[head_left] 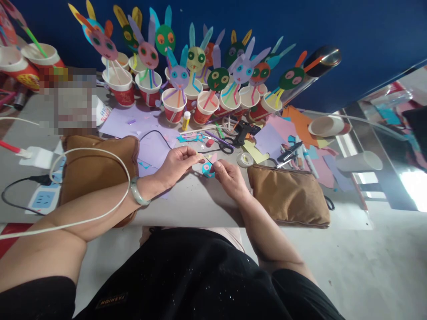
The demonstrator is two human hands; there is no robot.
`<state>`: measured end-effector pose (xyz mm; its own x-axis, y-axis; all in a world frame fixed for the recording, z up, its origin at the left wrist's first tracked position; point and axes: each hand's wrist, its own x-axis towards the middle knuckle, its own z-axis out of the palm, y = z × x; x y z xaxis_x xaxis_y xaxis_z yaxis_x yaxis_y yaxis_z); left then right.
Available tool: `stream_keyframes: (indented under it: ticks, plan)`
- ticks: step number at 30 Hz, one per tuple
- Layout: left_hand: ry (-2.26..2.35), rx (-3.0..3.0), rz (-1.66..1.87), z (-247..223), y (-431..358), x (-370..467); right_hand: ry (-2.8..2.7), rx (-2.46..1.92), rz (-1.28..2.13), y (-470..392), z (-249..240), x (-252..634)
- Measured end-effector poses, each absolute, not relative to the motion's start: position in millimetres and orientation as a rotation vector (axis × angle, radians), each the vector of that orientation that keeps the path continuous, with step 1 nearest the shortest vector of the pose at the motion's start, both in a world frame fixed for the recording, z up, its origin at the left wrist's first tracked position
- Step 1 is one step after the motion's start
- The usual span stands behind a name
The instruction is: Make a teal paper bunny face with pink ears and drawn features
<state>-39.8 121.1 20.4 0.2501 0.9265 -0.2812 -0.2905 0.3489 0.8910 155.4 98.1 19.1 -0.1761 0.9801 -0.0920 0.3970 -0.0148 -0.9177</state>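
Observation:
My left hand, with a pale bangle on its wrist, is pinched closed at the middle of the table; what it holds is too small to make out. Facing it, my right hand is closed too, fingertips beside a small blue paper face with a pink and white eye. Whether the right fingers grip the face or something thin above it is unclear. Small yellow and pink paper bits show just above the face, between the hands. A roll of tape lies right of them.
Paper rabbits stand in red and white cups along the back. A glue stick, black glue gun, scissors and colored paper lie ahead. Brown cushions flank my arms, left and right. A white cable crosses my left forearm.

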Motion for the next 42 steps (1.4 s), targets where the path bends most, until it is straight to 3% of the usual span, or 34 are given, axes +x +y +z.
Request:
stream_keyframes:
  ticks: [42]
  plan:
    - [0.938,0.865,0.904,19.6,115.9,-39.0,-1.667,-1.421,1.236,99.0,22.3,155.9]
